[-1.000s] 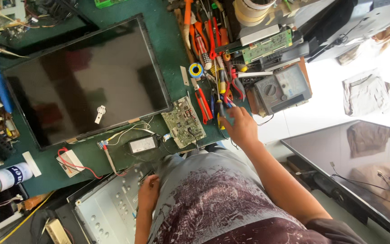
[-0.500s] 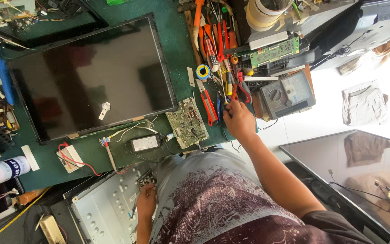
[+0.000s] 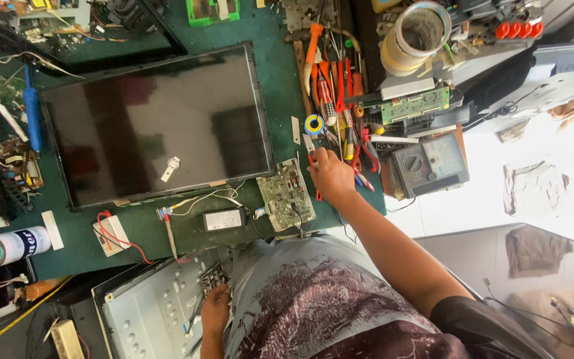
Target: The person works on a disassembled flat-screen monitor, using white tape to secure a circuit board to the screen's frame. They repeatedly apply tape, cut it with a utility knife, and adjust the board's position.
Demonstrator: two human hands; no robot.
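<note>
The right hand [image 3: 332,174] is closing its fingers on red-handled pliers [image 3: 315,178], handles running toward the body; the left hand [image 3: 215,312] is resting on a metal panel [image 3: 147,312], fingers hidden.

Left hand [image 3: 215,311] half hidden by the patterned shirt [image 3: 327,299]; grip unclear. Right hand [image 3: 332,176] covers most of the red-handled tool [image 3: 314,174]. Metal back panel [image 3: 147,319] is cut off at bottom edge.
</note>
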